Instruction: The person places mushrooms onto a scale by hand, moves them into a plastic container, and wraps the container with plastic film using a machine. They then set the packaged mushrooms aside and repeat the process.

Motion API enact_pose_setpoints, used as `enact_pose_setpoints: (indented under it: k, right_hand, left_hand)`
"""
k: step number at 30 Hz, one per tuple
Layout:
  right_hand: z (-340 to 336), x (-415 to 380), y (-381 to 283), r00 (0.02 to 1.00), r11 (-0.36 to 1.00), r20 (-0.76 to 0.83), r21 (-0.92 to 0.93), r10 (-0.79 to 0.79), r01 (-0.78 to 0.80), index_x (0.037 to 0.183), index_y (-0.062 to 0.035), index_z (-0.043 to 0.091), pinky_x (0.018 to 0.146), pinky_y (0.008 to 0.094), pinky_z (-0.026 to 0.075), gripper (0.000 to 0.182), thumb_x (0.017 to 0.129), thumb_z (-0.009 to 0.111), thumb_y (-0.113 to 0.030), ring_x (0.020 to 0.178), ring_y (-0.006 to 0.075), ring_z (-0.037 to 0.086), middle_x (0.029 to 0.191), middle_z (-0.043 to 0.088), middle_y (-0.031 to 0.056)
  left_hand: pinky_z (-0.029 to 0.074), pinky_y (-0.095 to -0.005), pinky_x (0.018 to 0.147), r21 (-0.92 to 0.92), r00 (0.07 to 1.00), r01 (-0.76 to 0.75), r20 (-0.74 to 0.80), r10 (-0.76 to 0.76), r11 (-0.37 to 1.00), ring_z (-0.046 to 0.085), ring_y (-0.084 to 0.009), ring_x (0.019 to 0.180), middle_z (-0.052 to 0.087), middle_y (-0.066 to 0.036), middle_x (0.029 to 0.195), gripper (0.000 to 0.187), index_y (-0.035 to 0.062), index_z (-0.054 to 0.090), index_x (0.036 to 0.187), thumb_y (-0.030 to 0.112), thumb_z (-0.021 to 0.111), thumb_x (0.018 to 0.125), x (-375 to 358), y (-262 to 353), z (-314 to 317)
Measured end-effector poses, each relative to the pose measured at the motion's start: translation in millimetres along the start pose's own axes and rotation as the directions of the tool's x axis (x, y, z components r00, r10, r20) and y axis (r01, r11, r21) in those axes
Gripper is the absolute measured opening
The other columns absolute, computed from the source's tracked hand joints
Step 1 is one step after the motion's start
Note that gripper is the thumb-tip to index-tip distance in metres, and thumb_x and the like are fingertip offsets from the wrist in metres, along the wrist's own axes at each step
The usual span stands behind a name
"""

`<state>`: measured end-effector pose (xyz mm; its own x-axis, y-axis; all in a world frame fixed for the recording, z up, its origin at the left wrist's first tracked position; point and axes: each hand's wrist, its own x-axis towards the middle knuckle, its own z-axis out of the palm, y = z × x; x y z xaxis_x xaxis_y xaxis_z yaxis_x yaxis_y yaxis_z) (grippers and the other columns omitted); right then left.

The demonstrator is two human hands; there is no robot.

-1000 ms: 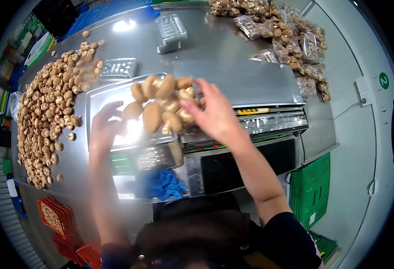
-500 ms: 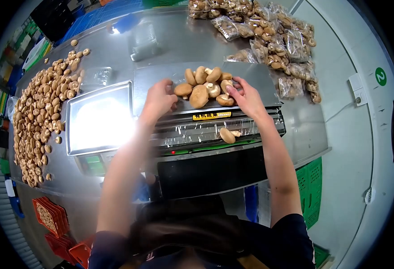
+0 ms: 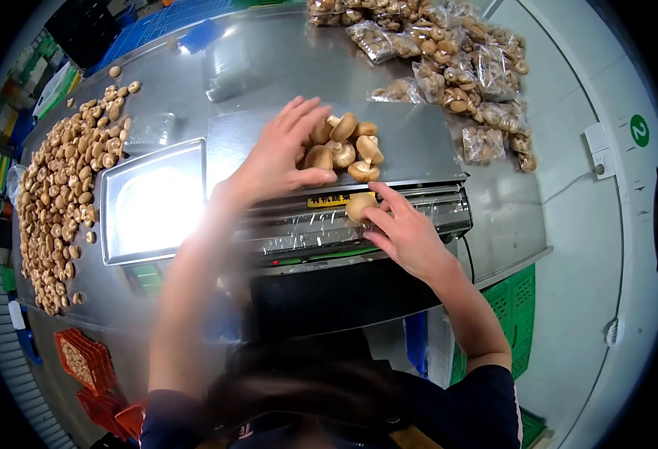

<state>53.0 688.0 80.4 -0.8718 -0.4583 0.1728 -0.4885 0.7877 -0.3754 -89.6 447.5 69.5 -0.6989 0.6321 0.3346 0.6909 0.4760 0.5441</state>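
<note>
The left hand (image 3: 280,153) rests spread on the mushroom pile (image 3: 340,146). The right hand (image 3: 404,232) pinches a stray mushroom (image 3: 360,206), which could slip onto the film roll (image 3: 329,224).

A single head-worn camera looks steeply down and forward over the person's own head and shoulders onto the steel desk (image 3: 344,67). Its fisheye lens bends the edges into a dark circular border. Both forearms reach close below it, while the far wall stands at right.
</note>
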Motion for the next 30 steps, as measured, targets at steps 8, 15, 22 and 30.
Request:
enact_pose_setpoints:
  k: [8, 15, 22, 30]
  right_hand:
    - [-11.1, 19.2, 5.7, 0.983, 0.999, -0.175, 0.019, -0.046, 0.05, 0.11, -0.0083, 0.057, 0.078, 0.0359, 0.053, 0.042, 0.074, 0.076, -0.016, 0.096, 0.0287, 0.062, 0.115, 0.059, 0.011]
    - [4.3, 75.4, 35.3, 0.929, 0.991, -0.347, -0.073, -0.131, 0.113, 0.122, -0.0122, 0.058, 0.095, 0.0397, 0.044, 0.049, 0.076, 0.074, -0.015, 0.115, 0.0295, 0.052, 0.122, 0.057, 0.0094]
    - [-8.0, 55.6, 40.5, 0.949, 0.988, -0.316, 0.145, -0.013, 0.062, 0.127, -0.0121, 0.056, 0.099, 0.0404, 0.042, 0.049, 0.08, 0.071, -0.016, 0.118, 0.0315, 0.051, 0.129, 0.054, 0.0114]
    - [-47.3, -44.6, 120.7, 0.991, 0.981, 0.122, -0.181, -0.052, 0.073, 0.121, -0.0205, 0.061, 0.076, 0.0317, 0.055, 0.045, 0.077, 0.069, -0.01, 0.091, 0.0254, 0.066, 0.128, 0.057, 0.0064]
  left_hand:
    - [0.027, -0.0503, 0.111, 0.029, 0.973, -0.116, 0.202, 0.108, 0.993, 0.032, -0.0361, 0.136, 0.037, -0.014, 0.146, 0.11, 0.0155, 0.034, 0.146, 0.064, 0.078, 0.057, 24.7, -10.8, 8.9]
    - [0.031, -0.0471, 0.108, -0.027, 0.984, -0.099, 0.148, 0.101, 0.995, 0.04, -0.0348, 0.129, 0.043, -0.013, 0.14, 0.108, 0.0112, 0.037, 0.143, 0.06, 0.08, 0.056, 24.4, -8.6, 13.5]
    - [0.026, -0.0475, 0.113, 0.02, 0.997, -0.077, 0.002, 0.077, 0.997, 0.031, -0.0344, 0.139, 0.037, -0.015, 0.148, 0.094, 0.0113, 0.036, 0.145, 0.059, 0.072, 0.072, 7.2, -4.2, 4.6]
    - [0.029, -0.0514, 0.112, 0.489, 0.955, -0.093, 0.291, -0.062, 0.867, 0.044, -0.0273, 0.128, 0.052, -0.003, 0.134, 0.058, 0.0192, 0.056, 0.126, 0.014, 0.075, 0.071, -116.0, 7.8, -57.0]
